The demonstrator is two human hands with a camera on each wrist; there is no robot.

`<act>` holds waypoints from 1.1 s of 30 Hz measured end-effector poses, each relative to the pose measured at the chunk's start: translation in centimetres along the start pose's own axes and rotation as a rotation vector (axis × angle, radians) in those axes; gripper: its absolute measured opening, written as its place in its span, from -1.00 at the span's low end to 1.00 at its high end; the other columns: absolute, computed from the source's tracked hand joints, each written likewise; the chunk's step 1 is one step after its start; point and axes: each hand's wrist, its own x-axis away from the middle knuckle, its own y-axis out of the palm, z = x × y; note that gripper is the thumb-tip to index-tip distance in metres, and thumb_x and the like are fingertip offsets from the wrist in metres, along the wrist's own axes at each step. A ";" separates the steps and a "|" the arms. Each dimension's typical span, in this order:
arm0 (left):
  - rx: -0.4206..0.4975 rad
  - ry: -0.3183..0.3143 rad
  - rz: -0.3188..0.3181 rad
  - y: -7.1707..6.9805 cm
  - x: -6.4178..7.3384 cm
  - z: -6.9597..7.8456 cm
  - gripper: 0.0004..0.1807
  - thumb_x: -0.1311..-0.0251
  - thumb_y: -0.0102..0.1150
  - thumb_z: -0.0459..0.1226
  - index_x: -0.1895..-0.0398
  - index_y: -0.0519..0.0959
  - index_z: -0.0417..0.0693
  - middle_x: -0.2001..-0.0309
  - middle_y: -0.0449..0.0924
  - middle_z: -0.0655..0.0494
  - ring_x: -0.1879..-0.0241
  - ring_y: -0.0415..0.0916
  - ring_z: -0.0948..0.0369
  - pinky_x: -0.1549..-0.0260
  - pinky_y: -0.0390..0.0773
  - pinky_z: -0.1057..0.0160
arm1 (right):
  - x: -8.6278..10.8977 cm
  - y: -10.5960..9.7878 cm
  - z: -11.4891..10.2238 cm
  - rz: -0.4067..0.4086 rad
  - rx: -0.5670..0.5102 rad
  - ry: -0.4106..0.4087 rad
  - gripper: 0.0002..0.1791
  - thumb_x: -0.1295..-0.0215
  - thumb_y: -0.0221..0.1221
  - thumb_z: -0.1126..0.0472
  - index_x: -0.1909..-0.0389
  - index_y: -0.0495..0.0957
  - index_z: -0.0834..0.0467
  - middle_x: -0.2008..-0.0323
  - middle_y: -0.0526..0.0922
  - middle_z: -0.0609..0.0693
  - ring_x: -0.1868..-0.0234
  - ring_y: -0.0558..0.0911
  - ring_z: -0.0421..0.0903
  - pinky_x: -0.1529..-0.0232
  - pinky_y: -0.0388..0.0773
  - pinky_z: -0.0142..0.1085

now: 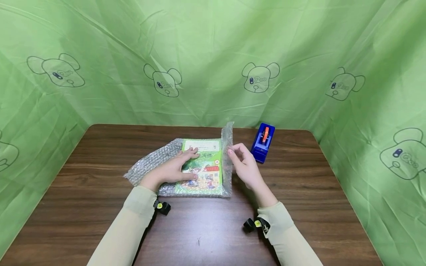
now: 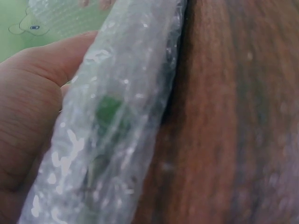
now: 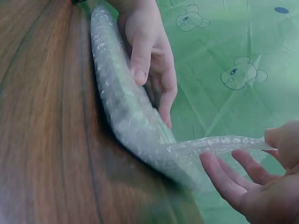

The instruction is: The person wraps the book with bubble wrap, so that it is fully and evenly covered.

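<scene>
A green illustrated book (image 1: 204,166) lies on the table, with bubble wrap (image 1: 227,170) under it and along its sides. My left hand (image 1: 174,168) rests on the book's left part with fingers spread, pressing the wrap there. With thumb and fingers my right hand (image 1: 244,162) pinches the raised right edge of the wrap. The right wrist view shows that pinched flap (image 3: 215,143) stretched up from the book's edge. In the left wrist view the wrapped edge (image 2: 103,121) covers part of the left hand (image 2: 32,93).
A blue tape dispenser (image 1: 263,143) with an orange part stands just right of the book, near the table's back edge. Loose bubble wrap (image 1: 146,164) spreads to the left. Green cloth (image 1: 213,55) with mouse-like drawings hangs around the brown wooden table (image 1: 199,229).
</scene>
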 end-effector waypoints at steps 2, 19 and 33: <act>0.001 0.002 0.000 0.0 0.0 0.0 0.01 -0.34 0.48 0.15 -0.73 0.26 0.00 -0.80 -0.10 0.07 -0.76 -0.27 -0.10 -0.70 -0.29 -0.22 | -0.1 0.4 -0.3 -0.007 0.020 -0.002 -0.83 -0.69 0.17 0.23 -0.06 0.59 0.26 -0.24 0.71 0.23 -0.12 0.70 0.06 0.05 0.70 -0.30; 0.012 0.009 0.005 0.4 0.3 0.2 0.00 -0.33 0.49 0.16 -0.71 0.31 -0.01 -0.79 -0.05 0.05 -0.76 -0.22 -0.10 -0.69 -0.27 -0.24 | -1.0 4.5 -0.9 -0.126 0.295 -0.072 -0.88 -0.67 0.20 0.09 0.10 0.62 0.04 -0.38 0.47 0.20 -0.38 0.47 0.19 -0.31 0.54 0.23; 0.007 0.049 0.019 0.1 0.1 0.1 -0.03 -0.33 0.51 0.10 -0.67 0.34 -0.09 -0.77 0.00 0.00 -0.74 -0.12 -0.13 -0.69 -0.26 -0.24 | -2.0 4.9 0.2 -0.239 0.312 -0.066 -0.83 -0.65 0.19 0.00 0.10 0.60 -0.01 -0.70 0.16 0.27 -0.71 0.15 0.25 -0.37 0.42 0.49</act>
